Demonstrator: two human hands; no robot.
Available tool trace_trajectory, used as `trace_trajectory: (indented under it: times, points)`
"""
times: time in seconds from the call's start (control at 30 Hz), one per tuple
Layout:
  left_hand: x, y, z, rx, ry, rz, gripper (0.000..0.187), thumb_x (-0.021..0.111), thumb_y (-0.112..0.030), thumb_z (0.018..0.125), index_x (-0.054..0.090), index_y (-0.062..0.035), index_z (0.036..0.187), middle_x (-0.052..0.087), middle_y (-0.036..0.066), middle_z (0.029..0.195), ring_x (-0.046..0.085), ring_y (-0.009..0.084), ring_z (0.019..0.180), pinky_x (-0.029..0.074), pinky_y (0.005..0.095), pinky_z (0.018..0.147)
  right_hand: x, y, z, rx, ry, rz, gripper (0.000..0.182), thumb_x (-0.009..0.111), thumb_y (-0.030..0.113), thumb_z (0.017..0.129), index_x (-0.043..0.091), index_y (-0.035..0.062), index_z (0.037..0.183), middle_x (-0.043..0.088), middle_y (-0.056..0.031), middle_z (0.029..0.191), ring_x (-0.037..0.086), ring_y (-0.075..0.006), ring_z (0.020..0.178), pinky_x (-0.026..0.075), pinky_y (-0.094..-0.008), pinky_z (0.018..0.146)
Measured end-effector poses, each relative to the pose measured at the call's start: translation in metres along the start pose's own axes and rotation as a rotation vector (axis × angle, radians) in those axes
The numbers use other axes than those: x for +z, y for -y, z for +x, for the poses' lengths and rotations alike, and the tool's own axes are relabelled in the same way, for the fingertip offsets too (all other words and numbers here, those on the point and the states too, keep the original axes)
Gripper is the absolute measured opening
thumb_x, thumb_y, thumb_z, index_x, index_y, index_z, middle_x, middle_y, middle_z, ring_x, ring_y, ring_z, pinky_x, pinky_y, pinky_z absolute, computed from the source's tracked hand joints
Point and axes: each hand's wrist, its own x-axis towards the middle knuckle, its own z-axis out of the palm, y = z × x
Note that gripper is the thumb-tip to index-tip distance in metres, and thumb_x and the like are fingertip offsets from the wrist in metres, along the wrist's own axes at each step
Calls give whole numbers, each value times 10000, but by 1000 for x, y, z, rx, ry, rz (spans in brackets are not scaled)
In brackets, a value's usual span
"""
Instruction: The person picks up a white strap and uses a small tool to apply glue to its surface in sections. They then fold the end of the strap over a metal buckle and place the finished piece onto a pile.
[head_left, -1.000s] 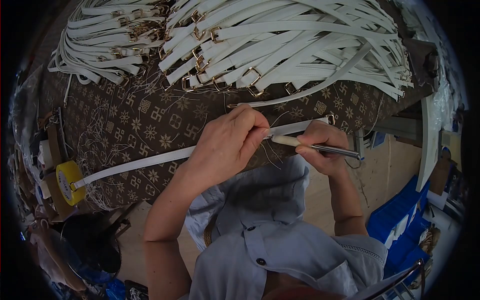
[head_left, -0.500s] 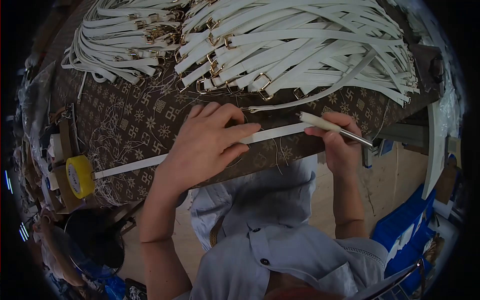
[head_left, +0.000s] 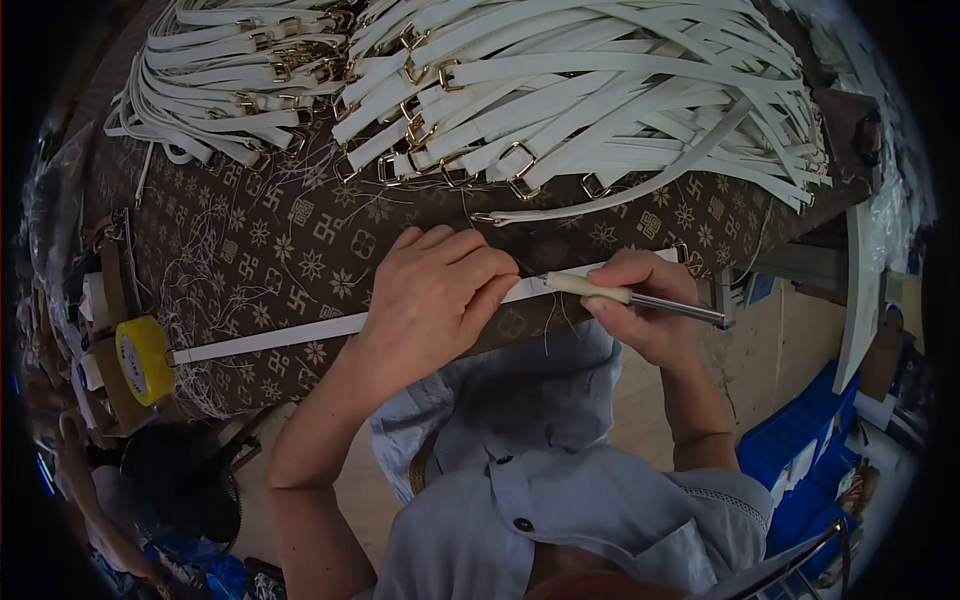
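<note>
A white strap lies across the brown patterned cloth, from a roll of yellow tape at the left to a metal buckle at the right. My left hand rests over its middle, thumb and index finger pinched on the strap. In my right hand is a pen-like tool with a pale grip and metal shaft. Its tip touches or nearly touches the strap just right of my left fingertips. Loose threads hang below that spot.
Two piles of white straps with gold buckles cover the far side of the patterned cloth. Yellow tape stands at the left. Blue containers are at the lower right. A person's arm shows at the lower left.
My right hand has moved left and down, bringing the tool's tip to the strap. My left hand's thumb and index finger have closed together. The strap's buckle end now shows.
</note>
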Motion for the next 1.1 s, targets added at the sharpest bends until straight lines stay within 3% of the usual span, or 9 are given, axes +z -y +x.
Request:
trace_trajectory:
  times: [0.07, 0.17, 0.3, 0.47, 1.1]
  points:
    - [4, 0, -1, 34, -66, -4, 89, 700, -103, 745, 658, -92, 822, 548, 29, 717, 540, 209, 674, 420, 326, 622, -2, -2, -2, -64, -8, -145, 155, 719, 41, 743, 654, 27, 883, 637, -53, 764, 545, -84, 625, 409, -202, 567]
    - [13, -2, -7, 105, -205, -9, 90, 682, -104, 759, 629, -90, 830, 538, 21, 728, 531, 204, 656, 426, 328, 609, -1, -12, -1, -171, -22, -104, 146, 712, 30, 743, 653, 30, 877, 633, -54, 747, 547, -90, 625, 408, -210, 562]
    - [18, -8, -9, 76, -162, -91, 81, 668, -93, 773, 610, -74, 826, 540, 43, 714, 537, 229, 649, 440, 348, 599, -2, -11, -1, -109, -40, 24, 146, 699, 43, 723, 637, 17, 852, 597, -60, 725, 515, -136, 630, 388, -254, 575]
    - [10, -8, -5, -12, -72, -219, 67, 626, -71, 805, 563, -57, 824, 545, 84, 705, 552, 283, 664, 443, 371, 622, -6, -15, 3, -262, 57, -148, 132, 728, 65, 707, 654, 43, 814, 615, -43, 687, 566, -150, 610, 427, -265, 574]
    - [12, -7, -7, -16, -80, -244, 79, 623, -77, 814, 547, -56, 818, 551, 84, 704, 552, 287, 660, 444, 377, 629, -6, -11, 4, -323, 101, -278, 181, 743, 19, 656, 672, 70, 814, 610, -43, 706, 569, -177, 611, 428, -271, 548]
